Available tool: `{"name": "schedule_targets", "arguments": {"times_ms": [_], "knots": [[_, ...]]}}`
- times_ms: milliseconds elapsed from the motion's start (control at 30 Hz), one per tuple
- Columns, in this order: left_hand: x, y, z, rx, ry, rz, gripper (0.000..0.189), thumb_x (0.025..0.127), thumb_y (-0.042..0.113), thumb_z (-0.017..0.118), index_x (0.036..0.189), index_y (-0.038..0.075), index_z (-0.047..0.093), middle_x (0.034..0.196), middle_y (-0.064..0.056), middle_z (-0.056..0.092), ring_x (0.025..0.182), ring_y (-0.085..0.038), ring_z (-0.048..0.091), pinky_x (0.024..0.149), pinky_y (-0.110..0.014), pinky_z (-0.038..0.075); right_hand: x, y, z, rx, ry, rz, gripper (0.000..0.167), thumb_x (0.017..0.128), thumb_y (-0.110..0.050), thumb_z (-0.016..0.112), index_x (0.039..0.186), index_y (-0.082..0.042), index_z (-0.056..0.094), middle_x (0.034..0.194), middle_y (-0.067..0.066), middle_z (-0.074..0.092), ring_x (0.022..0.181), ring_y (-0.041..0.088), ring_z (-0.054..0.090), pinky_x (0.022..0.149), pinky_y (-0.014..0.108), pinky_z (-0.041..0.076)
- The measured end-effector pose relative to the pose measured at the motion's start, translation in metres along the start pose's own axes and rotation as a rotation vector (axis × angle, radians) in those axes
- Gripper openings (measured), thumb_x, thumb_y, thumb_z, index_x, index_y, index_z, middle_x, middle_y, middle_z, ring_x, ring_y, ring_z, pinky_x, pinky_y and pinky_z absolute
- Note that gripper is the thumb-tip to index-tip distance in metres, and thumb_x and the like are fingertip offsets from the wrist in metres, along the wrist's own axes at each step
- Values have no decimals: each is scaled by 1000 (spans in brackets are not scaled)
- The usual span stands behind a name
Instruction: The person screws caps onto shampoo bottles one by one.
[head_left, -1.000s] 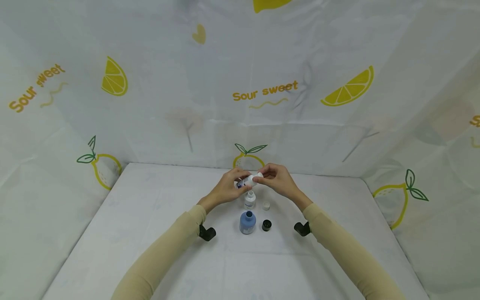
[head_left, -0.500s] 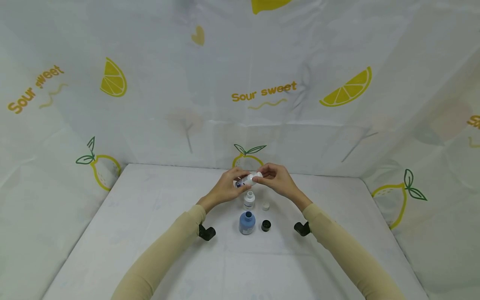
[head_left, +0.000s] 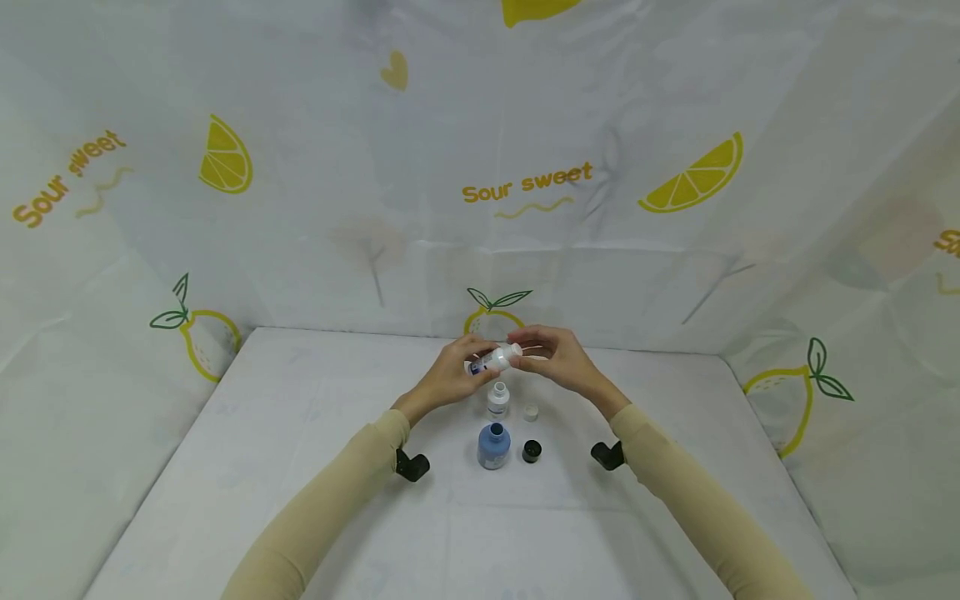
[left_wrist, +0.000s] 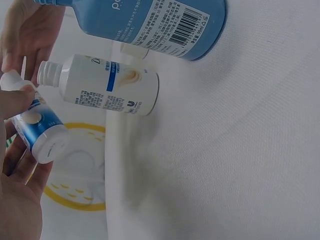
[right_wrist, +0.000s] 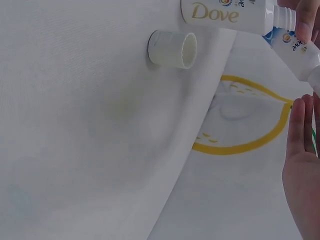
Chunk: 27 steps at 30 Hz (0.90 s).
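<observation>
My left hand (head_left: 448, 375) grips a small white Dove bottle (head_left: 493, 360) with a blue label, holding it tilted above the table, its cap end up to the right. Around that cap end, my right hand (head_left: 561, 362) has its fingers spread; in the right wrist view its fingers (right_wrist: 297, 125) look straight, beside the bottle's white cap (right_wrist: 315, 79). Whether the thumb touches the cap I cannot tell. Just below stands an uncapped white bottle (left_wrist: 110, 85) with a threaded neck. Nearer me is an uncapped blue bottle (head_left: 493, 450).
A white cap (right_wrist: 172, 49) lies right of the standing white bottle. Beside the blue bottle sits a black cap (head_left: 532, 452). Behind the white-covered table (head_left: 315, 500) hangs a lemon-print curtain (head_left: 420, 208).
My right hand's fingers, earlier pinching the cap, have loosened and spread, leaving more of the cap showing. The left hand still grips the tilted bottle in nearly the same place.
</observation>
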<state>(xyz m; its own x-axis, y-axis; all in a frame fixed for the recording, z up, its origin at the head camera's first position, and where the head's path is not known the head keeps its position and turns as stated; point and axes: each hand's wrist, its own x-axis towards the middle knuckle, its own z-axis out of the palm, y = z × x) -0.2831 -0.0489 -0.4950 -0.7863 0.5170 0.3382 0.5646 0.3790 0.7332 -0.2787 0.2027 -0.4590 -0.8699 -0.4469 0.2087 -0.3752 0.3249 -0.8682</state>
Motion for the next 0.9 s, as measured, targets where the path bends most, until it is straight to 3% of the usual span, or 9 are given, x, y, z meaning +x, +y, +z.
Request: {"name": "schedule_targets", "arguments": {"times_ms": [133, 367, 900], "knots": [[0, 0, -1, 3, -8, -4, 43, 99, 14, 80, 139, -1, 70, 131, -19, 69, 114, -28, 68, 103, -44, 65, 0, 0, -2, 7, -53, -49, 42, 97, 3, 77, 138, 5, 68, 140, 27, 70, 129, 45, 69, 115, 60, 55], [0, -3, 1, 12, -11, 3, 44, 98, 12, 81, 138, -1, 70, 130, -18, 69, 114, -28, 69, 102, -43, 65, 0, 1, -5, 27, -76, -60, 38, 97, 6, 75, 135, 5, 71, 138, 27, 71, 129, 44, 69, 113, 44, 60], [-2, -2, 2, 18, -18, -2, 43, 98, 11, 81, 138, 0, 70, 130, -17, 68, 114, -29, 69, 104, -44, 65, -1, 2, -6, -24, -60, -23, 34, 96, 0, 79, 130, 0, 75, 132, 21, 76, 120, 28, 75, 109, 35, 63]]}}
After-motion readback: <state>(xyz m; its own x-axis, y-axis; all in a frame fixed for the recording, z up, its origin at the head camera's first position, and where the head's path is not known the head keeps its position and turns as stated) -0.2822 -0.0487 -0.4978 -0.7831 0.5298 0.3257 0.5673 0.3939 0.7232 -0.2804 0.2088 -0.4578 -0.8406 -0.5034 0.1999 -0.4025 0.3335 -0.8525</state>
